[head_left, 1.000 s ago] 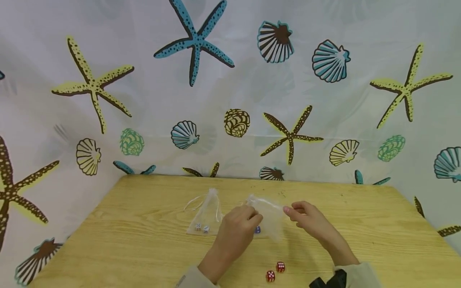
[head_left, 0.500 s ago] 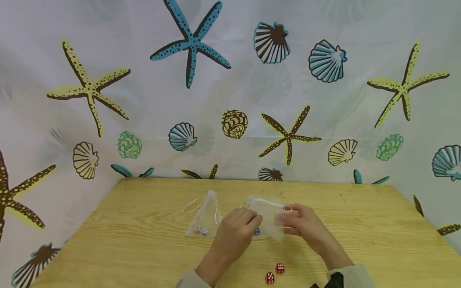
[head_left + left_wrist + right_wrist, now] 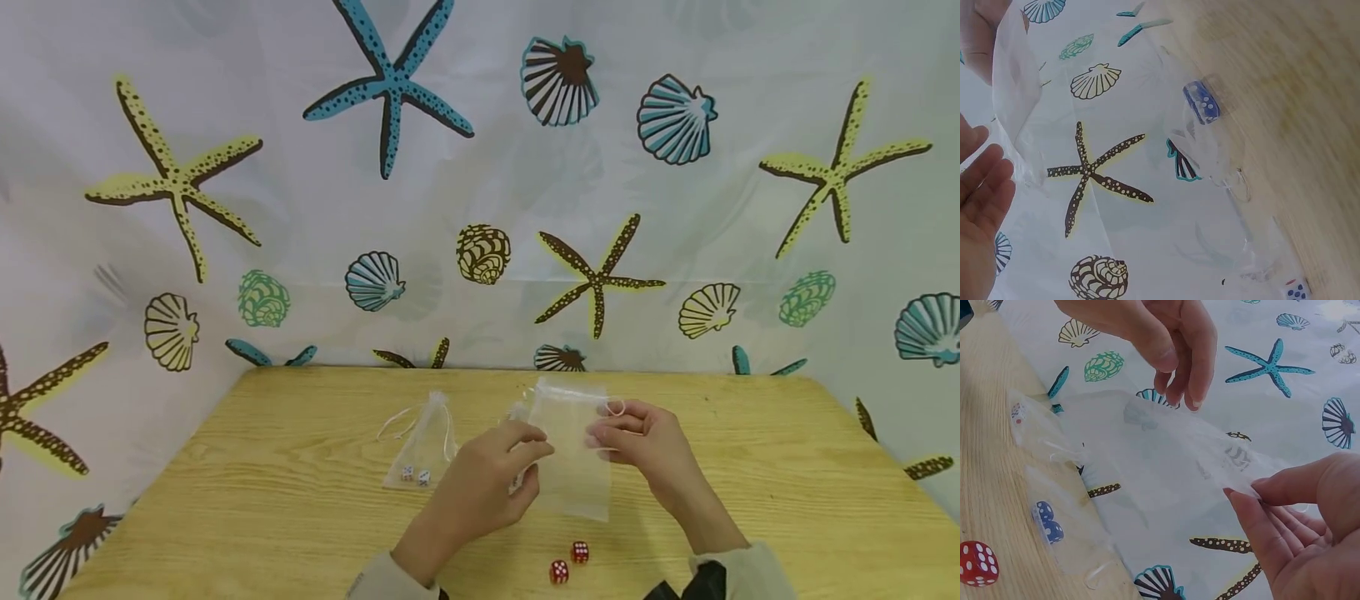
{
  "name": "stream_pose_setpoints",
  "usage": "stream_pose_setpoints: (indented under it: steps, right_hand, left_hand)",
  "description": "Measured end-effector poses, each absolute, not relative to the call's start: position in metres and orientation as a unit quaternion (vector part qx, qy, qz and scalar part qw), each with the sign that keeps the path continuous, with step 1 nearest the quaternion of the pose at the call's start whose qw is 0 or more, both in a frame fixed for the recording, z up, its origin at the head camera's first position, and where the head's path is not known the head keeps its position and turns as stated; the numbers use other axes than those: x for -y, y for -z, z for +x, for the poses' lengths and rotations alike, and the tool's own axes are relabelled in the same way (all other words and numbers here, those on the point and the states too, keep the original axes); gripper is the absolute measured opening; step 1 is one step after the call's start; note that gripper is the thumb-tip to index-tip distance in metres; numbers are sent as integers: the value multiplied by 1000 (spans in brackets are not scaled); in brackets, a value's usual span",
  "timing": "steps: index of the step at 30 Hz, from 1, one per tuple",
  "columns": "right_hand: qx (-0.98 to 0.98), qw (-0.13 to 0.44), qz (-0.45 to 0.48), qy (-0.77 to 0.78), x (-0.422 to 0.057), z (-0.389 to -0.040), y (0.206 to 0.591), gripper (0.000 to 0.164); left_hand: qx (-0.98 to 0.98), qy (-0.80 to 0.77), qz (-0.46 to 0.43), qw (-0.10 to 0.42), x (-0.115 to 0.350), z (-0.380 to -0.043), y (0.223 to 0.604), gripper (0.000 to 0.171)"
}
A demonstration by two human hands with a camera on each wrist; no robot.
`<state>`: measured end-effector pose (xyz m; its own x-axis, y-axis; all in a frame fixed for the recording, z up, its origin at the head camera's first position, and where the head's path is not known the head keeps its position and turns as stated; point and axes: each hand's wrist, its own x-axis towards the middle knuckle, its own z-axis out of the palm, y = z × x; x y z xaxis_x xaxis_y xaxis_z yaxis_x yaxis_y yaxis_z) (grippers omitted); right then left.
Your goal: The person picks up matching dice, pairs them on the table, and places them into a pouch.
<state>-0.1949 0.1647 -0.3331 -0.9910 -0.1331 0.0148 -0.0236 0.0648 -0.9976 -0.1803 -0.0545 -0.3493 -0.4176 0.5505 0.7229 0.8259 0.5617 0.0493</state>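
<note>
A sheer white organza pouch (image 3: 573,450) hangs upright between my hands. My right hand (image 3: 645,442) pinches it by the upper right edge, thumb against fingertips, with a small loop of drawstring there. My left hand (image 3: 487,475) is at the pouch's left side, fingers loosely bent and parted; in the right wrist view its fingertips hang just above the pouch, apart from it. Behind the left hand lies a second pouch, with blue dice (image 3: 1047,522) inside. Farther left, a third pouch (image 3: 431,433) holds white dice (image 3: 416,475).
Two red dice (image 3: 569,562) lie on the wooden table (image 3: 300,500) near the front, below the hands. A white cloth (image 3: 480,167) printed with starfish and shells stands behind the table and along both sides.
My right hand has taken hold of the pouch's right edge and raised it, opening it out flat. My left hand's fingers have loosened and spread. The dice lie as before.
</note>
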Motion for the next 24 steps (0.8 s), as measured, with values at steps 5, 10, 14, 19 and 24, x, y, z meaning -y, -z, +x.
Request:
stream_pose_setpoints:
  steps: [5, 10, 14, 19, 24]
  right_hand:
    - [-739, 18, -62, 671, -161, -190, 327, 39]
    - [-744, -4, -89, 663, -157, -183, 322, 38]
    - [-747, -21, -129, 652, -154, -181, 323, 33]
    - [-745, -27, -188, 640, -150, -179, 326, 27]
    - [-749, -17, -213, 627, -148, -180, 327, 25]
  left_hand:
    - [819, 273, -361, 352, 58, -183, 348, 19]
    - [798, 456, -264, 292, 60, -188, 347, 27]
    - [757, 609, -187, 145, 65, -191, 344, 43]
    - [675, 719, -168, -20, 74, -193, 343, 55]
    - [637, 751, -157, -73, 76, -194, 342, 54]
